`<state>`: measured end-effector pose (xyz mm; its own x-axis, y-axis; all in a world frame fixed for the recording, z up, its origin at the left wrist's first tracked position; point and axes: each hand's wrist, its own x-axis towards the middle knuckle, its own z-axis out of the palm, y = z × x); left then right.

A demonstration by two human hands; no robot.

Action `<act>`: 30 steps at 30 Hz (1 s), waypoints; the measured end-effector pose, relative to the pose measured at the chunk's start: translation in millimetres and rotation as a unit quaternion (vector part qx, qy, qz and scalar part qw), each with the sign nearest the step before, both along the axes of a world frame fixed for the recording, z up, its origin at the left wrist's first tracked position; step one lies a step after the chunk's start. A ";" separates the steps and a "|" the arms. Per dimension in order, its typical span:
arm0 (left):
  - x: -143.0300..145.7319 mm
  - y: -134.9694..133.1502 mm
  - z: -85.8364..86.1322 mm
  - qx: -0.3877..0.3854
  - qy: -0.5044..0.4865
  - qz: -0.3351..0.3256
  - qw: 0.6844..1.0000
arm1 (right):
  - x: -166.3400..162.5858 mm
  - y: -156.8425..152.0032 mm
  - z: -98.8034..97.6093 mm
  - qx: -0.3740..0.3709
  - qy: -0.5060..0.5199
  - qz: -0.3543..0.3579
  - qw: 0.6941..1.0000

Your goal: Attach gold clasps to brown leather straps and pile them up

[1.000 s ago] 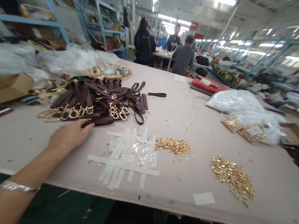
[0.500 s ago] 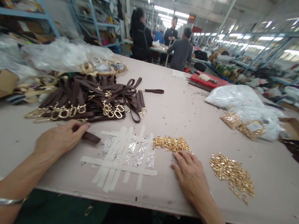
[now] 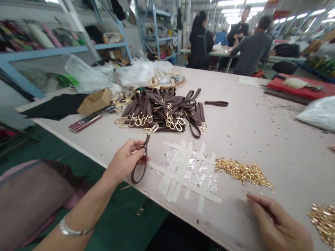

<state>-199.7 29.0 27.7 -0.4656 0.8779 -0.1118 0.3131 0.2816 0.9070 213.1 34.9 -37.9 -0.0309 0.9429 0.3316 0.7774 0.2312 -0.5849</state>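
Observation:
My left hand (image 3: 125, 161) is closed on a brown leather strap (image 3: 142, 162) with a gold clasp at its top, lifted just off the near edge of the table (image 3: 251, 126). Behind it lies a pile of like brown straps with gold clasps (image 3: 164, 110). My right hand (image 3: 281, 229) rests low on the table, fingers together and pointing left, with nothing seen in it. It lies just below a small heap of gold metal pieces (image 3: 243, 171). White tape strips (image 3: 189, 172) are stuck in a grid between my hands.
A second heap of gold pieces (image 3: 326, 223) lies at the right edge. A red phone (image 3: 85, 122), a cardboard box (image 3: 95, 101) and plastic bags (image 3: 142, 72) sit at the left rear. A red tray (image 3: 304, 89) stands far right. Three people work at another table behind.
My left hand has picked one strap from the table and raised it. The right hand slid down and right, away from the gold heap. The view swung left.

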 end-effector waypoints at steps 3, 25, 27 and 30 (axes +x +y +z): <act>27.9 -23.5 3.3 0.002 -0.110 -0.047 0.993 | -13.1 -11.0 3.9 -0.122 0.128 0.020 0.984; 170.3 -53.3 -4.5 -0.033 -0.251 -0.306 0.918 | -64.0 -43.3 43.2 -0.274 0.453 0.105 0.842; 172.1 -54.0 -5.3 -0.025 -0.249 -0.310 0.917 | -62.6 -44.8 40.9 -0.273 0.445 0.094 0.848; 174.4 -55.3 -6.4 -0.022 -0.243 -0.313 0.918 | -60.7 -46.1 37.6 -0.265 0.423 0.081 0.863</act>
